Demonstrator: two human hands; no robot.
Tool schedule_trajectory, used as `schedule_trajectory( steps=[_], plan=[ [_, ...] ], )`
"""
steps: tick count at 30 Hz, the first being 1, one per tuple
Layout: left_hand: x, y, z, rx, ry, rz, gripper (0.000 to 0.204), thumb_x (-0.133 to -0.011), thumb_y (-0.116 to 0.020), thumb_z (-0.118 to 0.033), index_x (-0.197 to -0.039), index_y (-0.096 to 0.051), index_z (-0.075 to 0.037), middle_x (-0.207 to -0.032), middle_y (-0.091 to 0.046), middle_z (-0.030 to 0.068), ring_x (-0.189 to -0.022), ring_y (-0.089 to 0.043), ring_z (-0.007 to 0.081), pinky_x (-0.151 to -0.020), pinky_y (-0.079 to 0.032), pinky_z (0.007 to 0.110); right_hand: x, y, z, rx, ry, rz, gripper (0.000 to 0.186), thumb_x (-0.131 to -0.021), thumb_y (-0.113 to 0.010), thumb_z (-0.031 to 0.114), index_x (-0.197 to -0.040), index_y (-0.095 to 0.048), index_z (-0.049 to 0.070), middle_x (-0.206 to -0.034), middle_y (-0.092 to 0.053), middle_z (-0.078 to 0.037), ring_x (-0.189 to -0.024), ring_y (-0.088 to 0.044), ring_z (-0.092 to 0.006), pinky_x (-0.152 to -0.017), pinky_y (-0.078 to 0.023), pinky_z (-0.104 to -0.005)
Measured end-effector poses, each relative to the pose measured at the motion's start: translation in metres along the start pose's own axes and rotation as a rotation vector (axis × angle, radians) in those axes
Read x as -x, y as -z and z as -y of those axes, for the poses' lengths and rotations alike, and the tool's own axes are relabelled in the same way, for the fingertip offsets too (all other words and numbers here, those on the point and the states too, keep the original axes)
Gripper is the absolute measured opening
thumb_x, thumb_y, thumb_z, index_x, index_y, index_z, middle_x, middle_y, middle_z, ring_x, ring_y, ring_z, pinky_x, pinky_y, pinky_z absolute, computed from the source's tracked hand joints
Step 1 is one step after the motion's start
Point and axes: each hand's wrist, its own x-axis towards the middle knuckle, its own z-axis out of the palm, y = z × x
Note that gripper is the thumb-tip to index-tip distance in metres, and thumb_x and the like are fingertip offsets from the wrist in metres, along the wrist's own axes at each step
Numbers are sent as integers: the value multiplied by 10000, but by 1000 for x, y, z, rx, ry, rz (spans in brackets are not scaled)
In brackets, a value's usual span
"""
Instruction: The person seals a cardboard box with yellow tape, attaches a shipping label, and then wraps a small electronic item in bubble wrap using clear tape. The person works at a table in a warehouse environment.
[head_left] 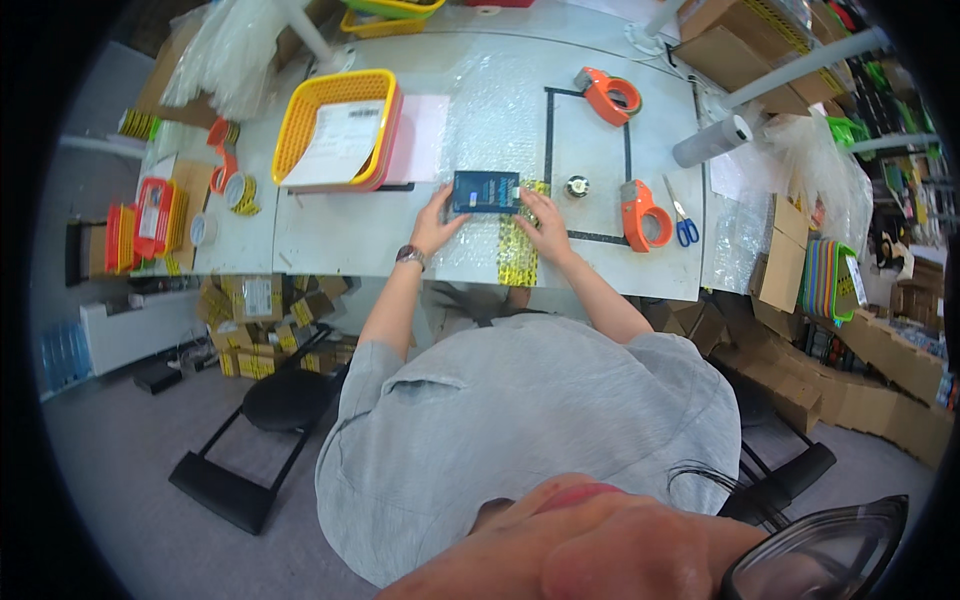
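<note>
Dark blue box [486, 191] between left hand [436, 222] and right hand [546, 224]; bubble wrap [480, 110] beneath

There is just one view. The camera sits on the person's head and looks almost straight down, from high up. The white table [330, 235] is far below, near the top of the picture. Below the table come the grey shirt [520, 430] and the floor. Edges bend round.

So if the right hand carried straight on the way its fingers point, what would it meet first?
The right hand points up-left, already touching the dark blue box; beyond that, probably the pink sheet beside the yellow basket.
</note>
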Motion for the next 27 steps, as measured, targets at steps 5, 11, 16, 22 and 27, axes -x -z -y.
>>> schedule_trajectory(
  steps=[5, 11, 16, 22, 27],
  plan=[
    [-3, 2, 8, -10, 16, 23, 722, -796, -827, -189, -1410, -502, 6, -1461, -496, 240, -1402, -445, 297, -1156, -353, 373, -3, 3, 8, 72, 12, 6, 580, -916, -691, 260, -1437, -509, 81, -1453, -516, -128, -1340, -456, -335, -1126, -357, -427],
    [-3, 6, 2, 110, -78, -80, 852, -765, -842, -218, -1471, -408, -19, -1522, -409, 230, -1416, -406, 355, -1156, -365, 404, 22, 16, 46, 49, 215, 23, 495, -869, -722, 280, -1299, -581, 79, -1358, -546, -144, -1277, -490, -349, -1059, -389, -479],
    [-4, 13, -26, -104, -218, -134, 845, -783, -827, -244, -1486, -396, -59, -1557, -353, 208, -1439, -358, 347, -1176, -319, 436, 50, 0, 59, 111, 418, 386, 424, -830, -742, 294, -1191, -626, 103, -1297, -568, -122, -1242, -508, -313, -1033, -386, -465],
    [-28, 5, -35, -290, -253, 22, 588, -858, -746, -254, -1385, -541, -91, -1506, -434, 178, -1410, -382, 371, -1166, -326, 452, 51, -10, 42, 109, 456, 360, 372, -876, -713, 268, -1201, -623, 111, -1273, -576, -120, -1210, -539, -298, -1010, -414, -447],
    [-33, 1, -23, -213, -186, 57, 508, -874, -719, -217, -1341, -577, -73, -1467, -491, 144, -1396, -401, 362, -1154, -346, 453, 47, -11, 36, 31, 365, 283, 343, -881, -712, 197, -1184, -620, 65, -1219, -601, -133, -1122, -591, -324, -940, -478, -418]
  ],
)
